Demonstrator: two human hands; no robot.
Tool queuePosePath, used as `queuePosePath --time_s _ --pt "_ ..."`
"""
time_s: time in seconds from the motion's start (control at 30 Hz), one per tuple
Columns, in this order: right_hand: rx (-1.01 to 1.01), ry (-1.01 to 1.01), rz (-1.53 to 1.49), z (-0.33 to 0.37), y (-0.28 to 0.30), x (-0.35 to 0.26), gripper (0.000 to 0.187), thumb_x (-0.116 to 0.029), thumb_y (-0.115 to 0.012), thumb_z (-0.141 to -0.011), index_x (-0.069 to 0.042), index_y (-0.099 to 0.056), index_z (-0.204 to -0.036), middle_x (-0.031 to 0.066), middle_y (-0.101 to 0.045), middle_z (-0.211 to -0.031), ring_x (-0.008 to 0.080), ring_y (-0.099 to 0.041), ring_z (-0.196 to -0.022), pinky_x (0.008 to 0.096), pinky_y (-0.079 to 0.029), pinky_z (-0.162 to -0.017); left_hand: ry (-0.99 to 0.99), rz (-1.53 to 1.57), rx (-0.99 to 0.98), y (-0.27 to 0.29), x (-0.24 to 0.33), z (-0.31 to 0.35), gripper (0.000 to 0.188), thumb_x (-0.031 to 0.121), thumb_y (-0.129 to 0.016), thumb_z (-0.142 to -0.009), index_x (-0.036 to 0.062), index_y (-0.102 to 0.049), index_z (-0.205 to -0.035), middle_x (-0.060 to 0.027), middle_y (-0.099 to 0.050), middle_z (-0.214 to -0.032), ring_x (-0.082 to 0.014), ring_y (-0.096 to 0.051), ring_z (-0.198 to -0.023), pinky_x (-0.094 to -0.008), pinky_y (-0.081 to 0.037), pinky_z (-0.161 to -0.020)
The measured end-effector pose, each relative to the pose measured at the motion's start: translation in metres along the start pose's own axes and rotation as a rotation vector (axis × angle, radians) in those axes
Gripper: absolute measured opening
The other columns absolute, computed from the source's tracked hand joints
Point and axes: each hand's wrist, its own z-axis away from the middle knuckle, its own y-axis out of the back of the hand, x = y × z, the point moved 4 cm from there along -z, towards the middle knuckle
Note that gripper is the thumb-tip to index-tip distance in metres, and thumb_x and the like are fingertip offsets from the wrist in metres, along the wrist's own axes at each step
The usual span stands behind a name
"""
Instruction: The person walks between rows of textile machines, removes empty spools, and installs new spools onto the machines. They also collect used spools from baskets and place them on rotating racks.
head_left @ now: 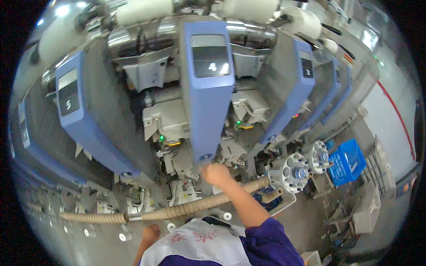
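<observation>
My right hand (216, 174) reaches forward to the lower end of a blue upright panel (208, 102) on a yarn-winding machine. Its fingers are curled in, and what they hold, if anything, is hidden. Low on the left, beside my white apron (191, 244), hangs my left hand (151, 232), its fingers curled and its contents not visible. Between the hands and my body runs a long row of stacked tan paper cones (186, 209). Just past my right hand, pale machine parts (231, 150) sit between the panels.
White yarn packages (144, 11) and shiny metal drums (166, 31) line the top. To the right stand round silver bobbin holders (290, 173), a blue plastic basket (346, 163) and a tray (286, 206) with dark blue bobbins. Small white rollers (123, 236) stick out along the lower left.
</observation>
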Motion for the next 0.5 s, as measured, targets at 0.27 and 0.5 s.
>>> queuePosePath --time_s 0.27,0.5 --pt "-0.245 -0.231 -0.071 0.188 -0.151 0.104 0.027 -0.029 -0.051 -0.082 -0.006 -0.064 -0.079 0.0180 -0.063 -0.078 0.0368 -0.061 -0.071 0.0478 -0.047 -0.067 -0.204 0.390 -0.273 -0.032 0.026 -0.058 0.022 0.021 -0.054 -0.078 0.0096 -0.064 -0.094 -0.0141 -0.065 -0.082 -0.0342 -0.062 -0.076 -0.0416 -0.051 -0.068" --pt "0.238 -1.501 -1.066 0.547 -0.370 0.156 0.022 -0.023 -0.051 -0.087 -0.005 -0.062 -0.091 0.0067 -0.067 -0.087 0.0200 -0.063 -0.071 0.0341 -0.049 -0.062 -0.687 0.000 -0.409 -0.015 0.143 -0.087 0.021 0.021 -0.056 -0.079 0.0108 -0.065 -0.095 -0.0152 -0.065 -0.086 -0.0326 -0.062 -0.077 -0.0407 -0.050 -0.072"
